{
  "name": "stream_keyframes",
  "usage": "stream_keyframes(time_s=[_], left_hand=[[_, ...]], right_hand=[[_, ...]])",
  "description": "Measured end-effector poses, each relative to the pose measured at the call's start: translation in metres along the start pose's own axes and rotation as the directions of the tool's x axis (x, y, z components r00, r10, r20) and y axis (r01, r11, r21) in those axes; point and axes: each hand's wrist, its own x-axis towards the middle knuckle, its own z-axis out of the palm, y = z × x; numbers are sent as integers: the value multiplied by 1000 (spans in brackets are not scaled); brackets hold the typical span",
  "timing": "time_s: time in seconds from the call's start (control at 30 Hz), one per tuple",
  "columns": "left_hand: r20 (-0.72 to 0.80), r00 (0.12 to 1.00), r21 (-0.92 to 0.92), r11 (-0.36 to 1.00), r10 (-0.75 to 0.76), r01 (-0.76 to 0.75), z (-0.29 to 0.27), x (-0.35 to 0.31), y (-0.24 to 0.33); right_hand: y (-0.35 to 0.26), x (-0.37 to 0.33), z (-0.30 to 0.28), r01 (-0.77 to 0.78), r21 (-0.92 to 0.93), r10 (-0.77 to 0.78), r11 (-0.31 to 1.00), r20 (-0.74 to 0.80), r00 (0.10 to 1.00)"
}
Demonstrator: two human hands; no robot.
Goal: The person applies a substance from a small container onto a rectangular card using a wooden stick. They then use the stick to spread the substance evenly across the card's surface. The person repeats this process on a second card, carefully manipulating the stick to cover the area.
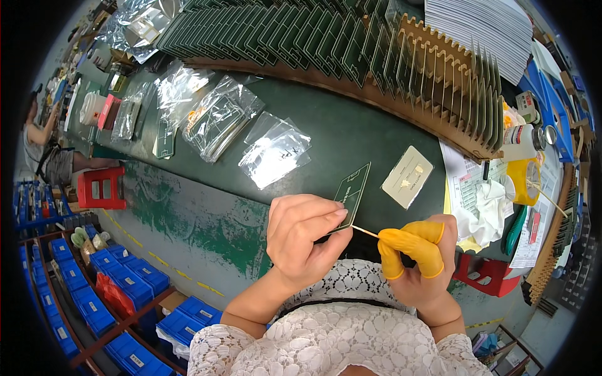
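Observation:
My left hand (303,238) pinches a thin dark green panel (355,190) with pale line markings by its lower left edge, holding it tilted above the near edge of the table. Yellow finger cots cover several fingers of my right hand (421,260). Those fingers are closed on a thin pale cotton swab (365,232), whose tip is at the panel's lower edge, close to my left fingertips; whether it touches cannot be made out. Just beyond my right hand, a beige plate (407,178) with small gold-coloured patches lies flat on the green table (326,135).
A long brown slotted rack (401,103) of upright green panels spans the back. Clear plastic bags (276,150) and bagged panels (219,122) lie left. At right are a bottle (522,139), yellow tape roll (525,182), white cloth (492,210) and papers. Blue bins (128,272) stand lower left.

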Motion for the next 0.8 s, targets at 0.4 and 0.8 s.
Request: stream_keyframes(time_s=[0.4, 0.8], left_hand=[[11, 1000, -13, 1000, 0, 0, 0, 0, -1], [-35, 999, 98, 995, -1, 4, 2, 2, 3]], right_hand=[[0, 0, 3, 19, 4, -19, 1000, -3, 1000], [1, 2, 0, -38, 18, 38, 999, -20, 999]])
